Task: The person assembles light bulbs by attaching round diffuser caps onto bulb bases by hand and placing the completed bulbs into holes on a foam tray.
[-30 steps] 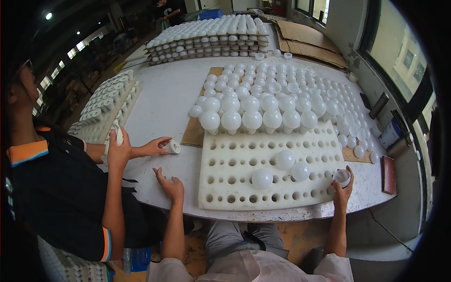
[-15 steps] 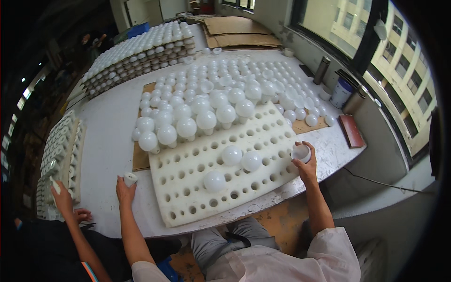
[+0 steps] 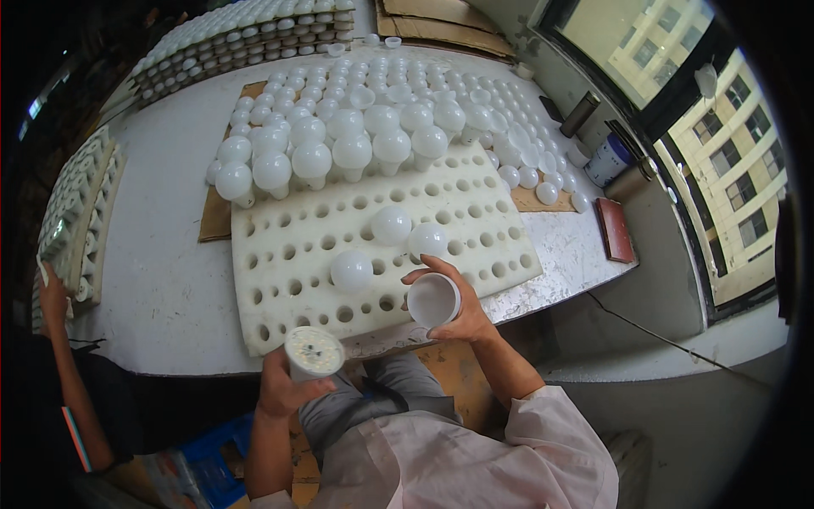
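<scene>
My left hand (image 3: 284, 386) grips a white LED bulb base (image 3: 314, 352), its round light board facing up, just off the near edge of the table. Closed around a white bulb cover (image 3: 433, 301), my right hand (image 3: 466, 314) holds the open rim toward me, over the near edge of a white foam tray (image 3: 318, 267). Rows of holes run across the tray. Several finished bulbs (image 3: 352, 153) stand in its far rows. Among the nearer holes sit three round white domes (image 3: 352, 270); what lies under them is hidden.
Loose white covers (image 3: 509, 174) spread over cardboard behind the tray. Stacked trays of bulbs (image 3: 246, 41) rise at the far left. A co-worker's hand (image 3: 53, 297) touches a tray of bulb bases (image 3: 64, 212). On the right are a red box (image 3: 614, 231) and a flask (image 3: 581, 114).
Both hands have come inward toward my body, the left with the bulb base and the right with the cover. The view has tilted down, and the co-worker's hand has moved left.
</scene>
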